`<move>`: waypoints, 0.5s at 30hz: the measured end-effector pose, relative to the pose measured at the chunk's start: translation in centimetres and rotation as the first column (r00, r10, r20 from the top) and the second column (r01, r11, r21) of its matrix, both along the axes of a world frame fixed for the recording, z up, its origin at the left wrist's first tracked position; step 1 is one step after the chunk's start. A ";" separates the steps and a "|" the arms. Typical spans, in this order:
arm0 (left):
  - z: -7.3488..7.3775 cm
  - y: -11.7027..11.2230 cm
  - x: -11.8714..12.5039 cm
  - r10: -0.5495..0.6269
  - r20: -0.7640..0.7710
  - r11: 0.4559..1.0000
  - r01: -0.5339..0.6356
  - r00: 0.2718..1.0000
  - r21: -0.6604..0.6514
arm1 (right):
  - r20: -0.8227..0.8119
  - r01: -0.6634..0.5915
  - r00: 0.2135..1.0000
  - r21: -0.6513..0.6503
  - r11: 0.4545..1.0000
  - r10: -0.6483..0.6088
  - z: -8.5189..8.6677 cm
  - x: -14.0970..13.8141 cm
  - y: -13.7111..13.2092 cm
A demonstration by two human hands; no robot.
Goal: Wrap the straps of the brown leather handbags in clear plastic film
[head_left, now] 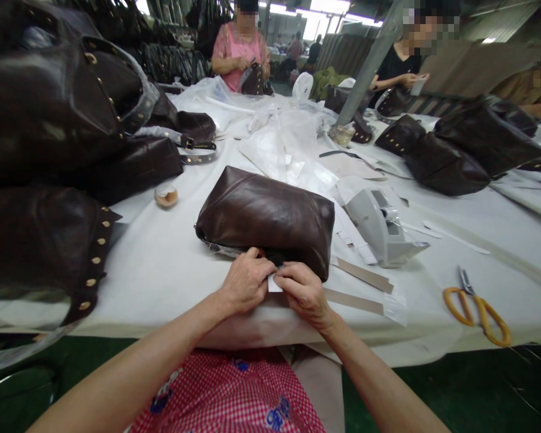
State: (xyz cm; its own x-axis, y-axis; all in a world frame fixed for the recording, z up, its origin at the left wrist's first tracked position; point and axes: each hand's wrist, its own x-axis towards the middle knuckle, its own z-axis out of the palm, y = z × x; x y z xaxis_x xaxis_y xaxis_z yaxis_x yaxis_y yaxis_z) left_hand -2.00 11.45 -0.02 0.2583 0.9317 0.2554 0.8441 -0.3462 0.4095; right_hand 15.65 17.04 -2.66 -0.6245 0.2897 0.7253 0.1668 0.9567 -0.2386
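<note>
A dark brown leather bag (270, 216) lies on its side on the white-covered table, its near lower edge facing me. My left hand (247, 281) is closed at that edge, the fingers curled; what they grip is hidden. Close beside it, my right hand (303, 293) pinches a small white card (275, 284) against the bag's near side. The fingertips of both hands almost meet there. Under and beside the right forearm lie brown strips (363, 275) with clear film at their ends.
A grey tape dispenser (379, 225) stands right of the bag, and orange-handled scissors (475, 307) lie farther right. Brown bags (49, 120) are piled at the left, more bags (451, 150) at the right. A small round dish (166, 196) sits left. Two people work across the table.
</note>
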 end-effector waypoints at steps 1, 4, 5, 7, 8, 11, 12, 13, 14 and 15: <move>0.1 0.0 0.0 0.000 -0.005 1.000 0.000 1.000 -0.004 | 0.023 -0.027 0.999 0.016 1.000 0.026 0.1 0.1 0.2; 0.3 0.1 -0.1 -0.022 -0.002 1.000 0.022 1.000 -0.016 | 0.099 -0.107 0.990 0.063 0.992 0.100 0.2 0.6 0.6; 0.3 0.1 -0.1 -0.036 0.004 0.999 0.036 0.999 -0.020 | 0.118 -0.124 0.986 0.072 0.990 0.115 0.3 0.7 0.7; 0.5 0.2 -0.3 -0.066 0.021 0.997 0.067 0.998 -0.028 | 0.140 -0.141 0.982 0.085 0.986 0.128 0.4 0.8 0.8; 0.6 0.3 -0.5 -0.079 0.029 0.996 0.079 0.996 -0.032 | 0.148 -0.145 0.980 0.092 0.985 0.131 0.4 0.9 0.9; 1.1 0.4 -1.0 -0.116 0.036 0.992 0.118 0.993 -0.055 | 0.165 -0.156 0.977 0.132 0.979 0.133 0.6 0.9 1.0; 1.3 0.4 -1.2 -0.134 0.032 0.988 0.136 0.990 -0.067 | 0.168 -0.161 0.976 0.146 0.976 0.136 0.6 0.9 1.0; 1.5 0.4 -1.3 -0.155 0.027 0.984 0.157 0.988 -0.079 | 0.171 -0.166 0.975 0.158 0.973 0.139 0.7 0.9 1.0; 1.7 0.4 -1.3 -0.172 0.023 0.981 0.174 0.985 -0.089 | 0.173 -0.170 0.975 0.165 0.972 0.141 0.7 1.0 1.0; 1.9 0.4 -1.3 -0.179 0.017 0.979 0.180 0.984 -0.098 | 0.173 -0.171 0.975 0.166 0.971 0.142 0.7 1.0 1.0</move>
